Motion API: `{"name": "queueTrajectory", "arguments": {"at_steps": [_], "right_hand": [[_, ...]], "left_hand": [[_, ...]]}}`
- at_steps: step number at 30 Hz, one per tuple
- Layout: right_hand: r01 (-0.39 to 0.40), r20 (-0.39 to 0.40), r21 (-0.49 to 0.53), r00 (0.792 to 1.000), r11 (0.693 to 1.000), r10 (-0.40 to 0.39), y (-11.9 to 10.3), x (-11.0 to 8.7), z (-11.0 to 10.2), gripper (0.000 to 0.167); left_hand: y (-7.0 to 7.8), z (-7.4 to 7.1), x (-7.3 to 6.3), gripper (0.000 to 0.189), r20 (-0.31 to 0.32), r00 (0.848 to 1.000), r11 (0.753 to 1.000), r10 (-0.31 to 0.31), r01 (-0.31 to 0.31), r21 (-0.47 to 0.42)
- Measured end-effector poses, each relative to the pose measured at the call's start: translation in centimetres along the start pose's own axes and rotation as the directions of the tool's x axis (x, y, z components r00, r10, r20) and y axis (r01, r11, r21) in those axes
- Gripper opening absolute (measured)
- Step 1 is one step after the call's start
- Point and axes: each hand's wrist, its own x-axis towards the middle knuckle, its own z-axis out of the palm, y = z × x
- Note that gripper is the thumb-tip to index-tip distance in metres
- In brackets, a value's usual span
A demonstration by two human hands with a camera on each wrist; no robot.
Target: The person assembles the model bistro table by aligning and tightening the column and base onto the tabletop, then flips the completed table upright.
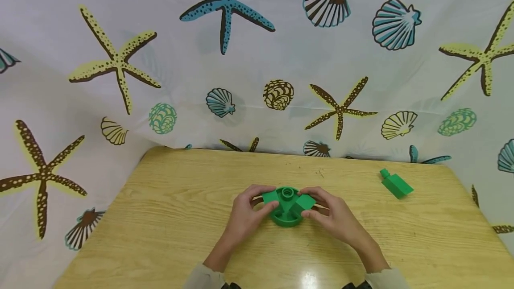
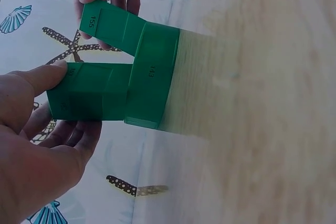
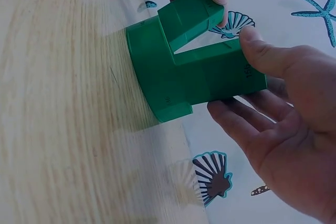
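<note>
On the table stands a round green base (image 1: 287, 223) with a raised ring socket (image 1: 287, 192) at its far side. Two green blocks rise from it, leaning apart in the wrist views. My left hand (image 1: 246, 212) grips the left block (image 2: 86, 92) between thumb and fingers near its top. On the other side my right hand (image 1: 336, 218) holds the right block (image 3: 226, 72) the same way. Small dark numbers mark the blocks and the base (image 2: 152, 74). How the blocks' lower ends sit in the base is hidden.
Another green block (image 1: 396, 185) with a short peg lies on its side at the back right of the wooden table (image 1: 180, 191). A white cloth (image 1: 249, 66) printed with starfish and shells hangs behind the table and along its sides.
</note>
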Motion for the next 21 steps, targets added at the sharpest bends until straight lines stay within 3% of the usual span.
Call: {"name": "queueTrajectory", "arguments": {"at_steps": [6, 10, 17, 21], "right_hand": [[-0.03, 0.012, 0.041, 0.999, 0.999, 0.029, -0.3, -0.3, -0.1, 0.049], [-0.049, 0.012, 0.053, 0.999, 0.997, 0.048, -0.7, -0.4, -0.2, 0.05], [-0.075, -0.083, -0.042, 0.994, 0.996, 0.072, -1.9, -1.1, -1.8, 0.041], [-0.1, -0.182, -0.118, 0.98, 0.988, 0.077, -2.1, -1.6, -3.3, 0.037]], "left_hand": [[0.5, 0.1, -0.2, 0.034, 0.001, 1.0, 0.999, -0.005, 0.005, 0.037], [0.8, 0.3, -0.2, 0.034, -0.009, 0.999, 0.988, 0.034, -0.032, 0.151], [2.4, 0.8, -0.5, 0.033, -0.022, 0.986, 0.911, 0.165, -0.143, 0.387], [3.7, 1.8, -1.0, 0.033, 0.025, 0.973, 0.86, 0.23, -0.216, 0.463]]}}
